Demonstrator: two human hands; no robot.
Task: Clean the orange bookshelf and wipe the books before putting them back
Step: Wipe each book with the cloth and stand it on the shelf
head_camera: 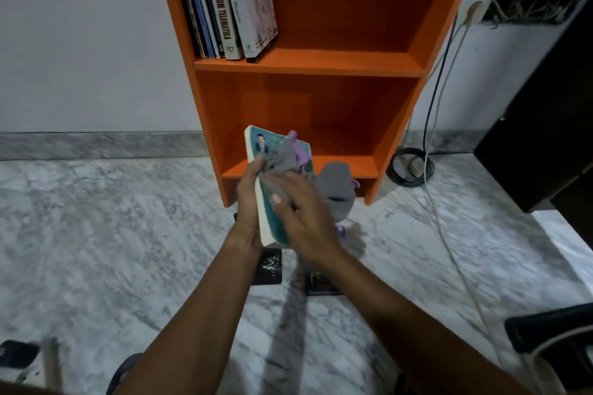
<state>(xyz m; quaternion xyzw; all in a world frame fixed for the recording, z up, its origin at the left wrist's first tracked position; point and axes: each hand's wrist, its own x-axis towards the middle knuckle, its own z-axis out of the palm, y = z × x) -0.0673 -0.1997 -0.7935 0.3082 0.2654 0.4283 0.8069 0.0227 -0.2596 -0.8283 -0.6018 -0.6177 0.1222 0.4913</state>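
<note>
Left hand (247, 202) grips a teal book (258, 142); right hand (303, 223) holds a grey cloth (285, 155) against its cover, wiping. Next: onto the bookshelf (308, 63).

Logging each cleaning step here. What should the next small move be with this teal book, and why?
Probably slide the grey cloth across the teal book: the right hand holds the cloth against its cover and the left hand grips its edge, so wiping seems underway, not done.

Books (224, 3) lean at the left of the orange bookshelf's (321, 64) upper board. Two dark books (268, 266) lie on the marble floor (96, 234).
</note>
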